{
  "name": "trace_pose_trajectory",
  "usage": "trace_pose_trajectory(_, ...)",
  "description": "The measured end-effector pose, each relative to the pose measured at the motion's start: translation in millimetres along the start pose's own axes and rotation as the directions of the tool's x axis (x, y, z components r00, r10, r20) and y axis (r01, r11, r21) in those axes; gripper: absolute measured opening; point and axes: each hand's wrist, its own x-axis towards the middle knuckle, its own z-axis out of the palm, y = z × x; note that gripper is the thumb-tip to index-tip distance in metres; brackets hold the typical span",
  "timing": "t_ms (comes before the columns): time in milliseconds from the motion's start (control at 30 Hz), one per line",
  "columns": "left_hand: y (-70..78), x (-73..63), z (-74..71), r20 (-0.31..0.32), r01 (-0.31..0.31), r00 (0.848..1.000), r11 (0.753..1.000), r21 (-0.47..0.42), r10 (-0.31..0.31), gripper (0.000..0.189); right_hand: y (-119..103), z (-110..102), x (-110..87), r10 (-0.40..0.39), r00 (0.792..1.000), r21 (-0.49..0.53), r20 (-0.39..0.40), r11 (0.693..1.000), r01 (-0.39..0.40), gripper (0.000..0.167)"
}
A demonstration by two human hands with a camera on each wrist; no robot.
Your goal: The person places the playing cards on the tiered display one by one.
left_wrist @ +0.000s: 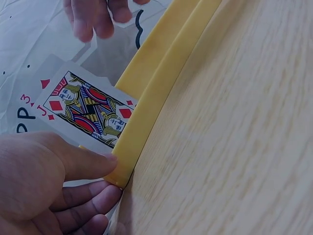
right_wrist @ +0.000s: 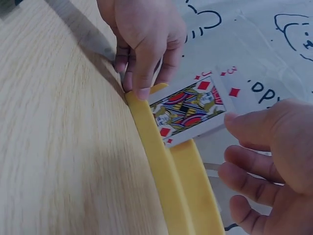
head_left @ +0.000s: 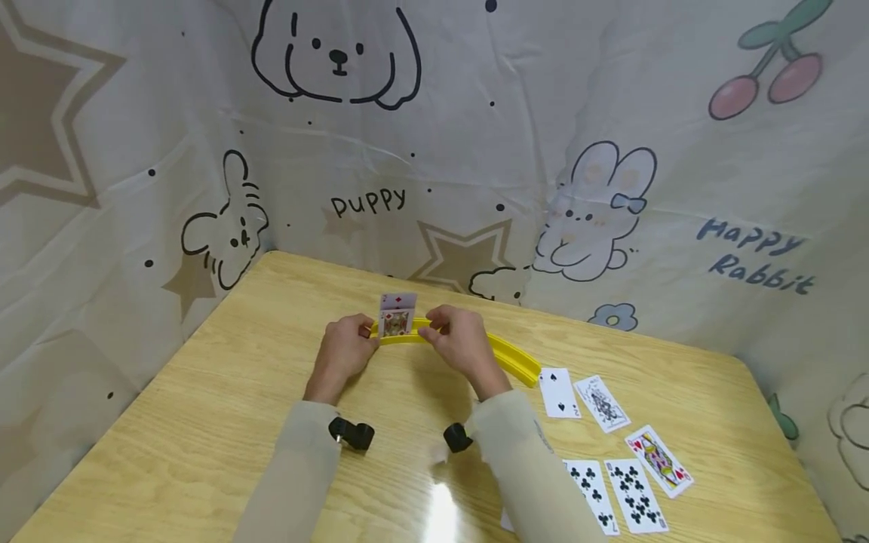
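A curved yellow card holder (head_left: 517,362) lies on the table, a groove running along it. In its left part stand a jack of diamonds (head_left: 397,323) and, behind it and rising higher, a three of diamonds (head_left: 398,299). My left hand (head_left: 345,348) pinches the holder's left end, thumb on the front wall as the left wrist view shows. To the right of the cards is my right hand (head_left: 462,339), fingers loosely bent and holding nothing. Its thumb (right_wrist: 249,126) comes close to the jack's edge; whether they touch I cannot tell.
Face up at the right lie a two of spades (head_left: 560,394), a joker (head_left: 602,404), a queen of hearts (head_left: 658,461) and two clubs cards (head_left: 637,496). My right sleeve (head_left: 536,460) partly covers the nearer cards. A printed cloth (head_left: 462,151) hangs behind the table (head_left: 204,422).
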Motion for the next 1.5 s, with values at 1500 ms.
trace_pose_trajectory(1500, 2.3, -0.4, 0.9, 0.018, 0.003, 1.000, 1.000, 0.013, -0.003, 0.035, 65, -85, -67.6, 0.120, 0.989, -0.088, -0.084, 0.988, -0.127, 0.034)
